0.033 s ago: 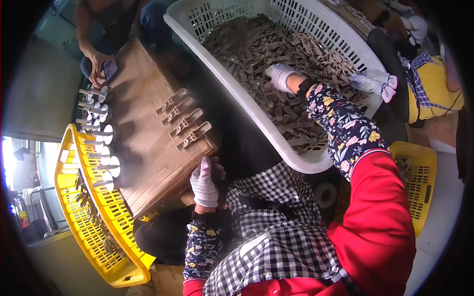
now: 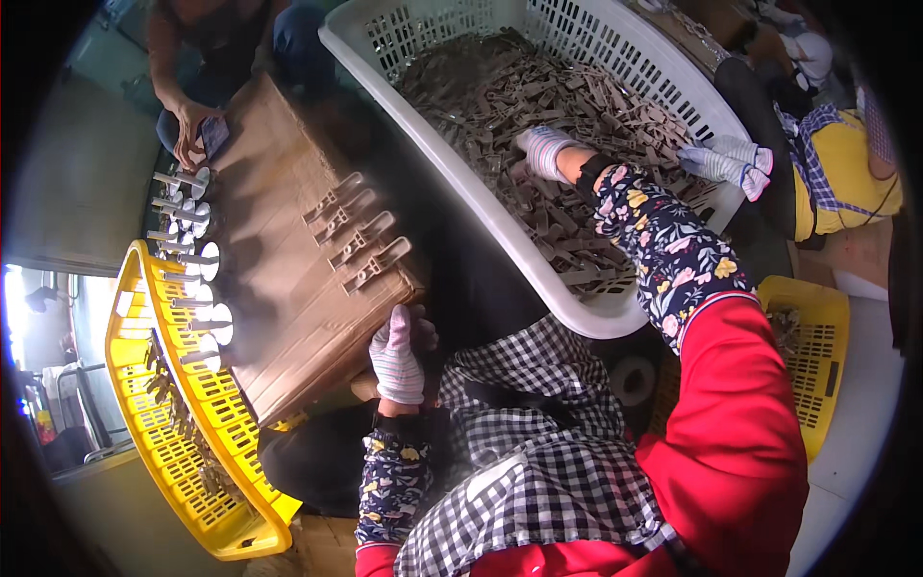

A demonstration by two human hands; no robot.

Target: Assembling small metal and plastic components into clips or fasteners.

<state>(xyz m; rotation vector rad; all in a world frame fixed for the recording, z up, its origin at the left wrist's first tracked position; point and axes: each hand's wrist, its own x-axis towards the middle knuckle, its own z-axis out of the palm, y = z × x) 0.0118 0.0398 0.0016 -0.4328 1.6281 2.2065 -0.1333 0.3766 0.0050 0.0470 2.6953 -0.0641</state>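
Observation:
My right hand [image 2: 546, 154], in a striped knit glove, reaches into the white basket [image 2: 461, 159] at the upper middle. Its fingertips are lost among the loose grey-brown plastic pieces [image 2: 586, 106], which look like clothes peg halves, so its grip is hidden. My left hand [image 2: 398, 363], gloved alike with bare fingertips, is held up at the near corner of a cardboard box [image 2: 279, 327]. Its fingers look stretched and apart, with nothing seen in them. Several brown clothes pegs [image 2: 356, 236] stand in a row along the box's right edge.
White round discs on stems [image 2: 202, 260] line the box's left edge. A yellow basket [image 2: 207, 481] with more pieces stands at left, another yellow basket [image 2: 817, 365] at right. Another person's hand [image 2: 192, 130] works at the box's far end. A glove pair [image 2: 726, 162] hangs over the white basket's rim.
My right forearm has shifted very slightly. My left hand and the pegs on the box stay where they were.

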